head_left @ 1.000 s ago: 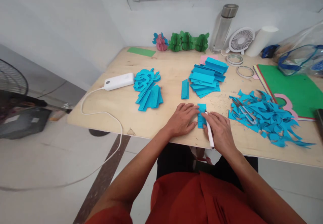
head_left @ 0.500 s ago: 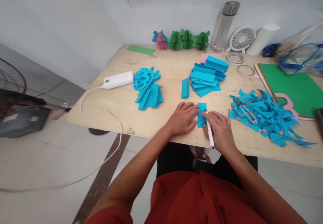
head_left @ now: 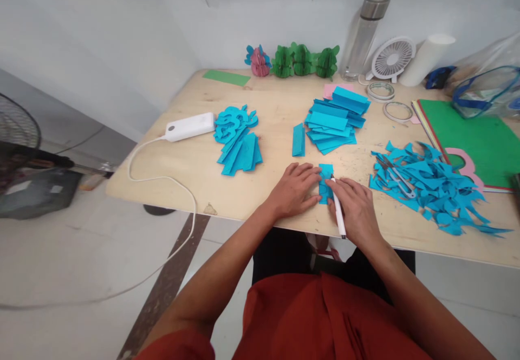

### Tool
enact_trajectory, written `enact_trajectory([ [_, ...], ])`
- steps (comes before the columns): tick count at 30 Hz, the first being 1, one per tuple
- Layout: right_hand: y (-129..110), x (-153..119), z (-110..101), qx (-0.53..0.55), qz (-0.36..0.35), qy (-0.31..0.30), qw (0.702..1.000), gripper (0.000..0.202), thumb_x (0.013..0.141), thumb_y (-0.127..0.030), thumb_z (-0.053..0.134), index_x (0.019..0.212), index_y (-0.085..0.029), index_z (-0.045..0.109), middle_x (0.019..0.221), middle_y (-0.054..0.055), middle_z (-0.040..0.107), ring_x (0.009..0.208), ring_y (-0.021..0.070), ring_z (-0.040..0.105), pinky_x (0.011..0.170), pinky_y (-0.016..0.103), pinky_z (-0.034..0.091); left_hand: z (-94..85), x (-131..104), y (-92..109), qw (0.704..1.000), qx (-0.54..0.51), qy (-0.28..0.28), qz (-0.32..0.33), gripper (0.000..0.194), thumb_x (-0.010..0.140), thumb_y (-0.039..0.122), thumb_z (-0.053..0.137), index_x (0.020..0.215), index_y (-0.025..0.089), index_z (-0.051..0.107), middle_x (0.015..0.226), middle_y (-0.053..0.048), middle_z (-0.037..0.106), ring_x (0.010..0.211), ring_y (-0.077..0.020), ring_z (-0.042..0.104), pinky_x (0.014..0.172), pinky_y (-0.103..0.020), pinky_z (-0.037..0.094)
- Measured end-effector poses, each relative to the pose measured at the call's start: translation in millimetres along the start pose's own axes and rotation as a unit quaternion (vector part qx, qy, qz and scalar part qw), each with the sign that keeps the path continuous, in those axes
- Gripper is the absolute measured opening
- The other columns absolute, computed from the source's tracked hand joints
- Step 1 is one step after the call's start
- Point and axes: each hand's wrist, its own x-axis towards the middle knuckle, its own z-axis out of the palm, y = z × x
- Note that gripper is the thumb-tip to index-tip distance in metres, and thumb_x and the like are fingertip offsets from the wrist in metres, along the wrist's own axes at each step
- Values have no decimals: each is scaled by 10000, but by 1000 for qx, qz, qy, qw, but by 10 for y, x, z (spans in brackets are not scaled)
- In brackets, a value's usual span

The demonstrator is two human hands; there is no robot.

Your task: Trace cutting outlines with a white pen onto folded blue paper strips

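Note:
A small blue paper strip (head_left: 325, 171) with dark lines drawn on it lies near the front edge of the table. My left hand (head_left: 296, 189) rests flat beside it, fingers spread, its fingertips touching the strip's left side. In my right hand (head_left: 354, 205) is a white pen (head_left: 338, 208), tilted, its dark tip at the strip's upper right. Above the strip lies a single folded blue paper (head_left: 298, 140), and to its right a stack of folded blue papers (head_left: 331, 122).
Blue scraps (head_left: 434, 192) with a cutter (head_left: 400, 180) on them lie right. Blue cut-outs (head_left: 239, 154) sit left, against a white power bank (head_left: 190, 127) with a cable. Green paper figures (head_left: 303, 59), a bottle (head_left: 359, 46), a small fan (head_left: 393, 59) and tape rolls (head_left: 397, 111) stand behind.
The view has shifted slightly. Both hands, the pen and the blue strip keep nearly the same places on the table.

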Motion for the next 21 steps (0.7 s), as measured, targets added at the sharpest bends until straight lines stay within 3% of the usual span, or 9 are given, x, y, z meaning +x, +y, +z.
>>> enact_trajectory([
  [21, 14, -16, 23, -5, -27, 2, 1000, 428, 938, -224, 486, 1363, -239, 533, 1236, 70, 677, 1192, 280, 523, 941, 439, 354, -13, 0, 14, 1000, -7, -2, -8, 417, 897, 389, 531, 1270, 205, 504, 1440, -72, 502, 1375, -262, 376, 1153, -483, 255],
])
